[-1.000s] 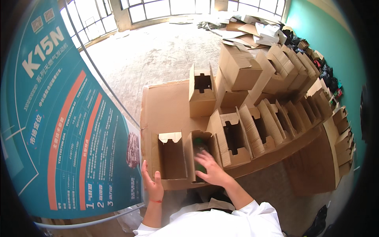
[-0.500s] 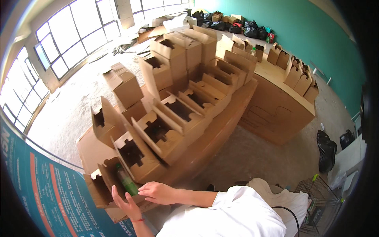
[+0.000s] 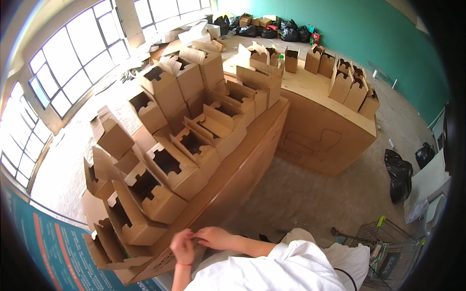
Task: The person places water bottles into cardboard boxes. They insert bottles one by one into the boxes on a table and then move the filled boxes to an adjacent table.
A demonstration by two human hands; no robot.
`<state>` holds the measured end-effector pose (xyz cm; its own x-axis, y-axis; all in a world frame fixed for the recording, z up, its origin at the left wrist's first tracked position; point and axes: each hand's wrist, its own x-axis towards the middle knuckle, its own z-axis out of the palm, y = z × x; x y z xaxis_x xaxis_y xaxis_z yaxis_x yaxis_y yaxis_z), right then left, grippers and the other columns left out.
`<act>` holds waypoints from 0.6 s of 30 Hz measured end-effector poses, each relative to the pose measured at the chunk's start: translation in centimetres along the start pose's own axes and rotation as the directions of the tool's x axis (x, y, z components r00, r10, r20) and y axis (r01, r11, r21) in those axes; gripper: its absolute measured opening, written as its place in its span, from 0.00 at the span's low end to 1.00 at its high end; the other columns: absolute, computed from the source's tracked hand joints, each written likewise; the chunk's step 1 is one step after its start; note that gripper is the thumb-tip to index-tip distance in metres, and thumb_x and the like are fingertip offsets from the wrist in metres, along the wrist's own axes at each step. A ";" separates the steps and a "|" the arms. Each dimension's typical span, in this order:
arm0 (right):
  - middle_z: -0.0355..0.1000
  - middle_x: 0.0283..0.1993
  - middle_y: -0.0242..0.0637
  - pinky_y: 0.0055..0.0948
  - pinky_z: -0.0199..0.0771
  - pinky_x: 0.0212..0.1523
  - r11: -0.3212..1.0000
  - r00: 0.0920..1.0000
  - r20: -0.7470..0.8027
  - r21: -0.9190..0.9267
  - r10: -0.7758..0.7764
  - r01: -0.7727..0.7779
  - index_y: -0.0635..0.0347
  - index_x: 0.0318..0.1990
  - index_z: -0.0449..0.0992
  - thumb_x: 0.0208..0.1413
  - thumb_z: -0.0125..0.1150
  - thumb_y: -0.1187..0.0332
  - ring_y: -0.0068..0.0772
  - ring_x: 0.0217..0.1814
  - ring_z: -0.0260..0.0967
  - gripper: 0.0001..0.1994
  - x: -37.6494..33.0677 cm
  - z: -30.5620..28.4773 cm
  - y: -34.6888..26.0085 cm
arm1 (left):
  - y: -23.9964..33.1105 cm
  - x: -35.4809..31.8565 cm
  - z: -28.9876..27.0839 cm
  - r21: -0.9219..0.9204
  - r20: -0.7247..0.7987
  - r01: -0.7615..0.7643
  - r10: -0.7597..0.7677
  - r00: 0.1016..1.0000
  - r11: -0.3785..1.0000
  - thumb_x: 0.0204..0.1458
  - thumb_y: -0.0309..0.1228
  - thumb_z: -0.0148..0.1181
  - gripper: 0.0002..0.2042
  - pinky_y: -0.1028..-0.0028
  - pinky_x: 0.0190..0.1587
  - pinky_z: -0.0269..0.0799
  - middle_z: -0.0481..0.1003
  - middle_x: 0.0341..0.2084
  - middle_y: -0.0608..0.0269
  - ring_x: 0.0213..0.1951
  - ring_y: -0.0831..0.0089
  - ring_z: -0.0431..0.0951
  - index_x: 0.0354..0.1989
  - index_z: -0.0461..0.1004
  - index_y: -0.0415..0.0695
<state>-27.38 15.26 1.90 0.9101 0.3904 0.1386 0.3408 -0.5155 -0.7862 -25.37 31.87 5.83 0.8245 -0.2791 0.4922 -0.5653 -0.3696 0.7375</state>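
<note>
In front of my white shirt, just off the near edge of the large carton table, my two hands meet at the fingertips. My left hand (image 3: pixel 182 248), with a red cord at the wrist, is closed with its fingers bent over; nothing shows in it. Loosely stretched toward it are the fingers of my right hand (image 3: pixel 216 238), which holds nothing visible. To the left stands an open cardboard box (image 3: pixel 133 250) with tall raised flaps. A small bit of the green bottle (image 3: pixel 127 253) shows inside it; the rest is hidden by the box wall.
Rows of open brown boxes (image 3: pixel 167 167) cover the carton table (image 3: pixel 228 186). A second carton table (image 3: pixel 325 138) beyond bears more boxes and a green-capped bottle (image 3: pixel 280 62). A wire cart (image 3: pixel 383 247) and a black bag (image 3: pixel 399 177) stand at right; a blue banner (image 3: pixel 58 257) is at left.
My hands have left the bottle's box and come together to the right, fingertips touching. The view has turned, so the boxes sit farther left and lower. The bottle is now mostly hidden.
</note>
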 end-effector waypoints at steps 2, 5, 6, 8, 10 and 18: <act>0.74 0.44 0.42 0.38 0.71 0.48 0.996 0.997 0.009 -0.052 0.079 -0.079 0.59 0.44 0.76 0.55 0.56 0.65 0.46 0.47 0.70 0.12 -0.8 -1.5 2.3 | 0.2 -0.4 3.9 0.002 0.126 0.027 -0.027 0.992 1.000 0.49 0.16 0.52 0.11 0.72 0.36 0.75 0.76 0.33 0.53 0.35 0.64 0.78 0.38 0.77 0.38; 0.74 0.41 0.42 0.39 0.71 0.46 0.992 0.984 -0.127 -0.011 0.125 -0.127 0.60 0.40 0.77 0.55 0.56 0.67 0.47 0.45 0.71 0.09 -2.1 -4.4 5.2 | 0.6 1.6 8.3 -0.134 0.166 0.169 -0.146 0.975 0.976 0.50 0.16 0.53 0.11 0.72 0.37 0.74 0.76 0.34 0.52 0.36 0.62 0.78 0.39 0.77 0.39; 0.74 0.41 0.43 0.39 0.71 0.46 0.992 0.974 -0.188 0.025 0.129 -0.127 0.61 0.39 0.77 0.55 0.56 0.67 0.47 0.45 0.71 0.09 -2.5 -5.5 6.0 | -0.3 2.4 9.4 -0.125 0.240 0.182 -0.148 0.959 0.975 0.51 0.16 0.54 0.10 0.72 0.37 0.74 0.76 0.35 0.51 0.36 0.61 0.78 0.40 0.77 0.39; 0.74 0.41 0.43 0.40 0.71 0.45 0.983 0.955 -0.237 0.052 0.181 -0.174 0.61 0.40 0.77 0.55 0.55 0.68 0.48 0.45 0.70 0.09 -2.9 -8.6 7.1 | -0.8 5.2 11.8 -0.130 0.308 0.124 -0.079 0.948 0.984 0.51 0.16 0.54 0.10 0.71 0.37 0.75 0.76 0.35 0.51 0.36 0.60 0.78 0.41 0.77 0.39; 0.74 0.42 0.44 0.40 0.71 0.45 0.972 0.927 -0.294 0.064 0.235 -0.226 0.60 0.41 0.76 0.55 0.55 0.69 0.49 0.45 0.70 0.09 -3.1 -11.5 8.6 | -0.6 8.5 14.8 -0.164 0.374 0.137 -0.067 0.925 0.977 0.51 0.17 0.54 0.11 0.70 0.38 0.74 0.76 0.36 0.51 0.37 0.59 0.78 0.41 0.77 0.39; 0.74 0.46 0.46 0.39 0.72 0.48 0.911 0.806 -0.448 0.046 0.386 -0.411 0.61 0.46 0.76 0.55 0.57 0.69 0.50 0.48 0.71 0.12 -2.9 -25.1 15.9 | -0.9 18.4 27.6 -0.295 0.462 0.110 0.041 0.886 0.949 0.52 0.20 0.55 0.14 0.69 0.39 0.73 0.75 0.39 0.54 0.38 0.59 0.77 0.47 0.75 0.43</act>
<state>-18.74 -13.22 4.08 0.9711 -0.2258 0.0776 -0.0742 -0.5943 -0.8008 -10.34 2.61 1.43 0.6964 -0.6720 0.2520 -0.4385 -0.1204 0.8906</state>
